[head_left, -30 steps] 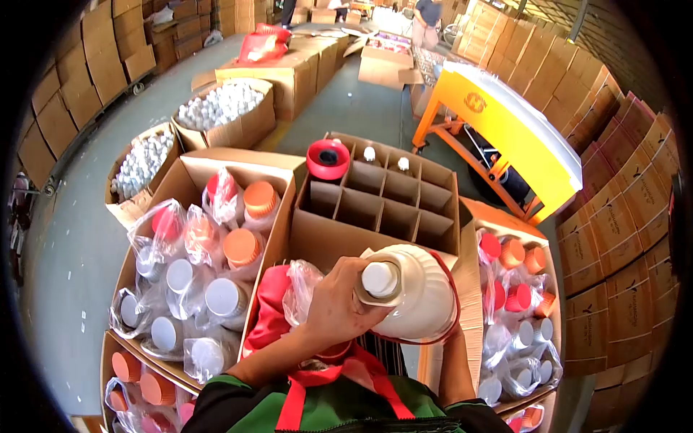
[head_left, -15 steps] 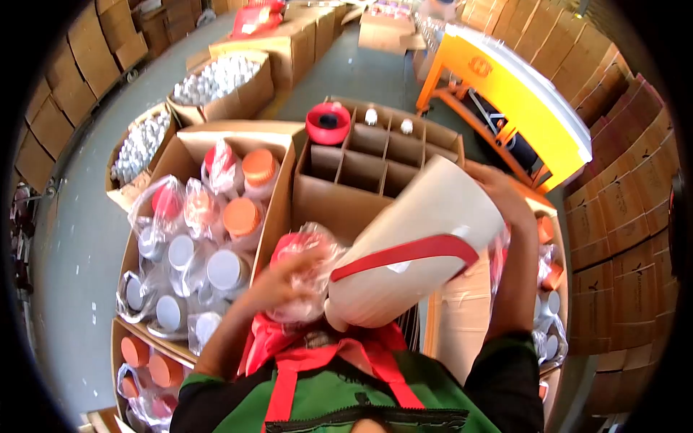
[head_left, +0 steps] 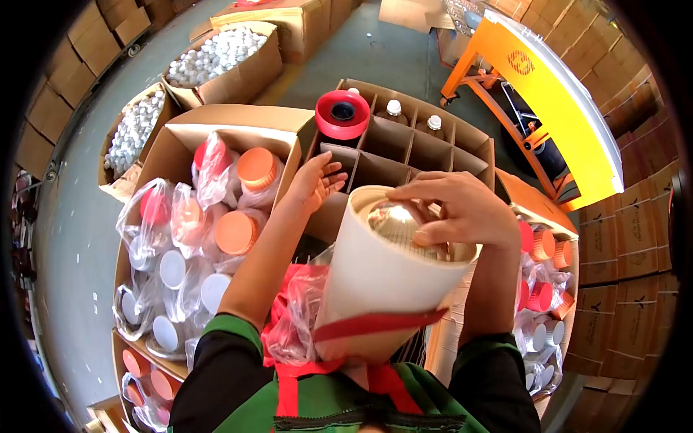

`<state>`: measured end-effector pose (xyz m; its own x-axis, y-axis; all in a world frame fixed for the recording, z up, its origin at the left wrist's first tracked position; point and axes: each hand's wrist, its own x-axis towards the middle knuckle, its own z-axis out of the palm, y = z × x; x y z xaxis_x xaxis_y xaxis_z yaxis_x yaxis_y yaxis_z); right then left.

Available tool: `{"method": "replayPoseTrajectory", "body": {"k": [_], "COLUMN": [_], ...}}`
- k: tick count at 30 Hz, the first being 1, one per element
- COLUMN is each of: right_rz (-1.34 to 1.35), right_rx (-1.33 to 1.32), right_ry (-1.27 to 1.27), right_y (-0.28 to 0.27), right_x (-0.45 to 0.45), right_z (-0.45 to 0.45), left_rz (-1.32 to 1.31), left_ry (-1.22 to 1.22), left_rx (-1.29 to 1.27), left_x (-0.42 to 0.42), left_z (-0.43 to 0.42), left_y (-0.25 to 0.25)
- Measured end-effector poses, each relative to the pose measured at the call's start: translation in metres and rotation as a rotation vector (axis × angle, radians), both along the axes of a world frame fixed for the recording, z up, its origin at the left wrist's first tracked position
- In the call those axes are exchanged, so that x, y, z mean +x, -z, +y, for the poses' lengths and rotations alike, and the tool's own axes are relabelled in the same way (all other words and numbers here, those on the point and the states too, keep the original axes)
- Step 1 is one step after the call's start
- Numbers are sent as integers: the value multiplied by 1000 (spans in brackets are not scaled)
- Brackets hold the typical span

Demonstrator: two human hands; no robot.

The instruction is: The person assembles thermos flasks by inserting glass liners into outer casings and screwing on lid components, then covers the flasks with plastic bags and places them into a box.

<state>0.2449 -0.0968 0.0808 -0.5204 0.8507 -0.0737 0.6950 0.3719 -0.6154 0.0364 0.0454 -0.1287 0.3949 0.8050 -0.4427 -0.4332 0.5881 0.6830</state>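
A white cylinder point(head_left: 382, 289) with a red band stands tilted against my body, its open end facing up. Inside its mouth a shiny, silvery rounded surface point(head_left: 397, 220) shows. My right hand point(head_left: 455, 209) is closed at the rim, fingers and thumb curled over the opening, partly hiding the shiny surface. My left hand point(head_left: 317, 180) is open, palm turned inward, near the left side of a divided carton point(head_left: 404, 166). A red round part with a dark centre point(head_left: 342, 119) sits on that carton's corner. Crumpled clear plastic point(head_left: 299, 325) lies by the cylinder, over something red.
At left, a carton point(head_left: 296, 155) holds bagged containers with red, orange and grey lids; another such carton point(head_left: 574, 289) stands at right. White-tipped items point(head_left: 393, 108) sit in the divided carton. Beyond are boxes of small white pieces point(head_left: 216, 58) and an orange-yellow machine point(head_left: 548, 94).
The white cylinder has swung from slanted to more upright, its open end now facing me. My left hand has left the plastic and moved forward; my right hand has shifted onto the rim.
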Motion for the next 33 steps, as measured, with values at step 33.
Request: {"method": "replayPoseTrajectory", "body": {"k": [33], "right_rz": [1829], "right_rx": [-378], "right_ry": [693], "right_y": [194], "right_x": [-13], "right_z": [131], "left_rz": [219], "left_ry": [38], "left_rx": [1000], "left_x": [45], "left_z": [10], "left_y": [-30]}}
